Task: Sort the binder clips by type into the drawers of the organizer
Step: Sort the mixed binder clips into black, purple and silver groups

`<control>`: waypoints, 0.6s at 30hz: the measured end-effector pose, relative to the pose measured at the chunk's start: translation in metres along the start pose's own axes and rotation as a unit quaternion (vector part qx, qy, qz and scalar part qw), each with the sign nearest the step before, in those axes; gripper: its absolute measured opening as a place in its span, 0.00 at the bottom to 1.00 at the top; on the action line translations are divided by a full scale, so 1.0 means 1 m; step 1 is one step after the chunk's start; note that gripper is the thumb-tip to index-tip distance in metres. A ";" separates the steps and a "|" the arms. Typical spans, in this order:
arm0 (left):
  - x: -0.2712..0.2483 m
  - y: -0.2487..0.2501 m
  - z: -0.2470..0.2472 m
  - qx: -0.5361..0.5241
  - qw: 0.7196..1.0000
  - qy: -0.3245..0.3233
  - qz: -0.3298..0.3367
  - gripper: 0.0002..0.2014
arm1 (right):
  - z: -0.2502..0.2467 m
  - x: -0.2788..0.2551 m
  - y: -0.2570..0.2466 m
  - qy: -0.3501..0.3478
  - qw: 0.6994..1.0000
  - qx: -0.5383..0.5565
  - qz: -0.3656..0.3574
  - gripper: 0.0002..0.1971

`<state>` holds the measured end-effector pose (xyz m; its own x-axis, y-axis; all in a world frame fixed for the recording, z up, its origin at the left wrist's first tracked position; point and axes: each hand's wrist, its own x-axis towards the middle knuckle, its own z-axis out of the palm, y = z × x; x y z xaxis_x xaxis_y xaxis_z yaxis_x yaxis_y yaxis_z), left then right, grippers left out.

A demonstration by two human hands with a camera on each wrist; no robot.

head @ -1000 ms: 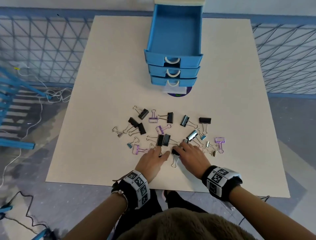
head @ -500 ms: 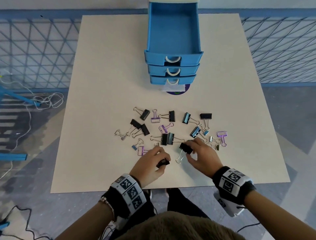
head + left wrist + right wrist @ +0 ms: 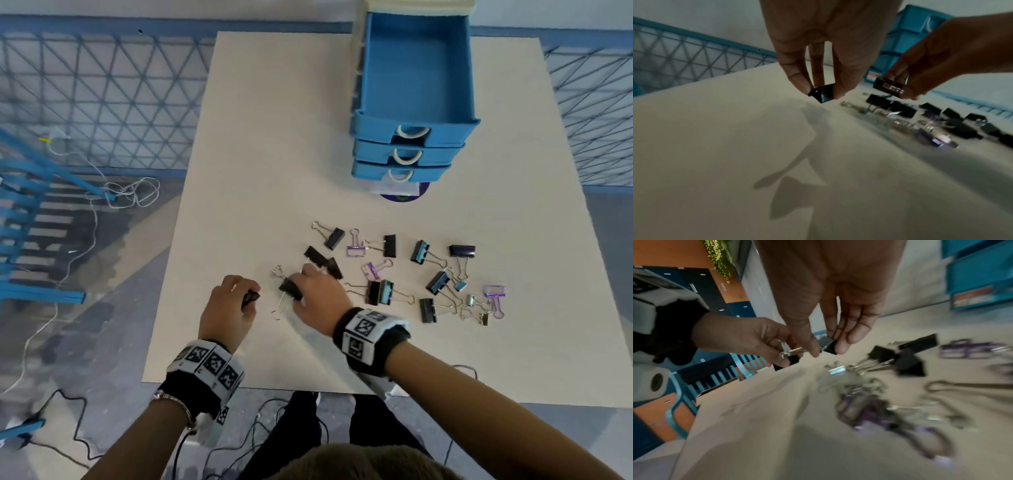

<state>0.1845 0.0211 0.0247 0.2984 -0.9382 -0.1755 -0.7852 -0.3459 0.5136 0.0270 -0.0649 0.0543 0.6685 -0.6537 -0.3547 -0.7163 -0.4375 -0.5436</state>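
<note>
My left hand (image 3: 249, 301) pinches a small black binder clip (image 3: 252, 296) just above the table, left of the pile; the left wrist view shows its fingertips (image 3: 801, 86) on the black binder clip (image 3: 822, 95). My right hand (image 3: 296, 291) grips a larger black clip (image 3: 290, 287) whose silver handles hang down; in the right wrist view thumb and fingers pinch this larger clip (image 3: 829, 345). Several black, purple, blue and silver clips (image 3: 380, 291) lie scattered on the right. The blue organizer (image 3: 411, 161) stands at the far side, its top drawer (image 3: 416, 68) pulled out and empty.
The cream table (image 3: 274, 137) has bare surface to the left of the pile and between the pile and the organizer. A purple disc (image 3: 404, 197) lies under the organizer's front. A blue mesh fence (image 3: 102, 102) and loose cables (image 3: 133, 192) are beyond the left edge.
Both hands went from pressing on clips on the table to each lifting a black clip. They have since moved left, past the pile's left edge.
</note>
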 end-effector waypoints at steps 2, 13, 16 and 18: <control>-0.003 -0.015 -0.002 0.027 1.000 -0.009 -0.009 0.17 | 0.014 0.012 -0.018 -0.014 1.000 -0.012 -0.006 0.12; 0.016 0.004 -0.022 0.052 0.997 -0.017 0.045 0.17 | 0.023 0.015 -0.006 0.115 0.993 0.018 0.016 0.22; 0.035 0.037 -0.015 0.024 0.991 -0.100 0.089 0.22 | 0.007 0.004 0.027 0.194 0.978 0.024 0.074 0.17; 0.042 0.059 -0.002 0.075 0.970 -0.172 0.155 0.25 | 0.001 -0.004 0.045 0.209 0.973 0.012 0.100 0.15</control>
<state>0.1514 -0.0385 0.0492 -0.1430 -0.9384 -0.3144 -0.8864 -0.0199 0.4626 -0.0075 -0.0811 0.0306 0.3737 -0.9200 -0.1180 -0.8149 -0.2648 -0.5156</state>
